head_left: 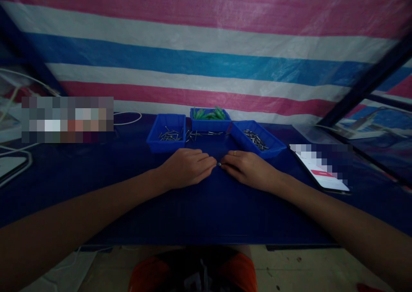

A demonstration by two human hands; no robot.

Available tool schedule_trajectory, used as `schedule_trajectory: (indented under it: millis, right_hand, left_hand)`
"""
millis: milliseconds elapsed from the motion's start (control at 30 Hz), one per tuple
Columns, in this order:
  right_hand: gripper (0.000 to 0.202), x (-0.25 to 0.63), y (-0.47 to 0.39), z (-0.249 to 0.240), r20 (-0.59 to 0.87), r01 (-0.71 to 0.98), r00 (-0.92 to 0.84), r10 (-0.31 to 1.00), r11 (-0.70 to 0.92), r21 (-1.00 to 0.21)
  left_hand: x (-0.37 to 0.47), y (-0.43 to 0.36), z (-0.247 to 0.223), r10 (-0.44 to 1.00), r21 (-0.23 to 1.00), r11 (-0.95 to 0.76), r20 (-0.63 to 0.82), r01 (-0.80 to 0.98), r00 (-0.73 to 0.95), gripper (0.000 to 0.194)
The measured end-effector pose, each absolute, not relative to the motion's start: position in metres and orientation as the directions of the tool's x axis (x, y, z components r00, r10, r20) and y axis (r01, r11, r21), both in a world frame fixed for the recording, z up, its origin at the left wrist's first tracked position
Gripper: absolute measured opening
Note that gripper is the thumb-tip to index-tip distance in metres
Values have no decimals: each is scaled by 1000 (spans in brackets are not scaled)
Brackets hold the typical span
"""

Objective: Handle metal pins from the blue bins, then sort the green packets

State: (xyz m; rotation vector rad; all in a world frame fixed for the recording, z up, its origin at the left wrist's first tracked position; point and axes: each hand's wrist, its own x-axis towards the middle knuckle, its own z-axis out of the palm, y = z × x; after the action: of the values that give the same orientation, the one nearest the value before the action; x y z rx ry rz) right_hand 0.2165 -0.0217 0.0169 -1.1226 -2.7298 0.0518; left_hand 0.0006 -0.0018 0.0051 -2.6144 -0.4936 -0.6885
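Observation:
My left hand (189,167) and my right hand (246,167) meet over the middle of the blue table, fingertips pinched at either end of a small metal piece (219,164). Just beyond my left hand is a blue bin (166,144) with thin metal pins in it. Another blue bin (272,145), also holding metal pins, lies beyond my right hand. Between and behind them, a third blue bin (210,125) contains green pieces (209,114). Loose metal pins (210,133) rest on the table between the bins.
A phone (325,178) with a lit screen lies at the right. Another device (11,169) and white cables (128,113) are at the left. A striped sheet (206,64) hangs behind the table (193,214), whose front edge is near my lap.

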Motion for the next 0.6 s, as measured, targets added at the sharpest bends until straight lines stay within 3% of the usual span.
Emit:
schedule_trajectory:
  millis: [333,600]
  right_hand:
    - [18,219,-23,22,214,753,-613,760,645,-133]
    - [23,216,-29,27,313,684,-633,708,701,-202]
  left_hand:
    - [2,0,4,367,-237,-809,511,538,777,21]
    - [1,4,-1,404,-214,-821,438,530,803,21]
